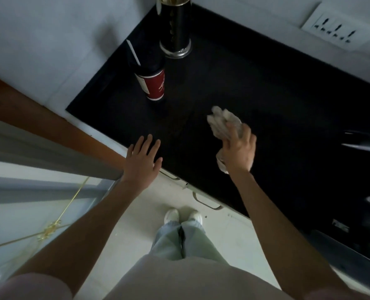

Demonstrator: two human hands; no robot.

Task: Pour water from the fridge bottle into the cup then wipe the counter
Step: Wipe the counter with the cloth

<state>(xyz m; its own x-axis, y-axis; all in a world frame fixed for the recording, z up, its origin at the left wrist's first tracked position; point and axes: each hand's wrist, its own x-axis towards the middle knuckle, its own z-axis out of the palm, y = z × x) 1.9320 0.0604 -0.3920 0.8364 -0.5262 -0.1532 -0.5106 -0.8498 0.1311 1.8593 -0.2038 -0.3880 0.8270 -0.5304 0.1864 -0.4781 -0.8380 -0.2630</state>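
Note:
A red paper cup [154, 84] with a white straw stands on the black counter [255, 87], toward its back left. My right hand [238, 149] grips a crumpled pale cloth [221, 122] on the counter's middle, to the right of the cup. My left hand [141, 160] lies flat with fingers spread at the counter's front edge, holding nothing. No bottle shows in the head view.
A tall dark metal canister [176, 29] holding sticks stands behind the cup. A wall socket panel [337, 30] sits at the back right. Dark utensils [363, 141] lie at the right edge. Drawer handles [205, 202] run below the counter; a wooden frame [39, 118] is at left.

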